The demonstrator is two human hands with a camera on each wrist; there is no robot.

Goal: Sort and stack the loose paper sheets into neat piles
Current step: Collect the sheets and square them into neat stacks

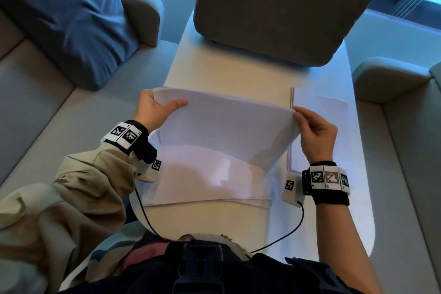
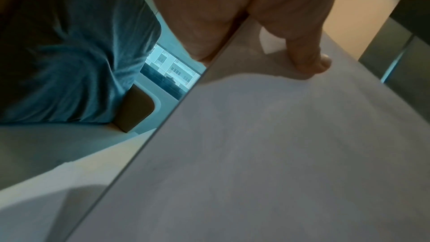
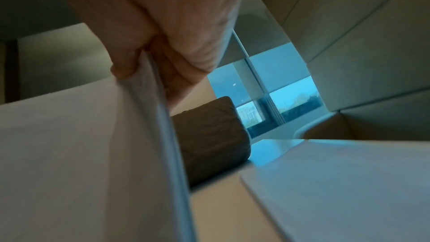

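Observation:
A sheaf of white paper sheets [image 1: 226, 124] is held up off the white table [image 1: 214, 219], tilted, its lower edge near more sheets [image 1: 207, 186] lying flat below. My left hand [image 1: 155, 107] grips the sheaf's left edge, thumb on top; the thumb [image 2: 309, 58] presses the paper [image 2: 279, 144] in the left wrist view. My right hand [image 1: 315, 131] pinches the right edge, and the right wrist view shows its fingers [image 3: 130, 62] clamped on the stacked edges [image 3: 167, 135]. A separate neat pile [image 1: 319, 126] lies flat to the right.
A grey cushion [image 1: 281, 9] stands at the table's far end. A blue cushion [image 1: 69, 19] leans on the sofa at left. Sofa seats flank the table on both sides. Thin black cables [image 1: 281, 236] run from the wrist cameras across the table's near edge.

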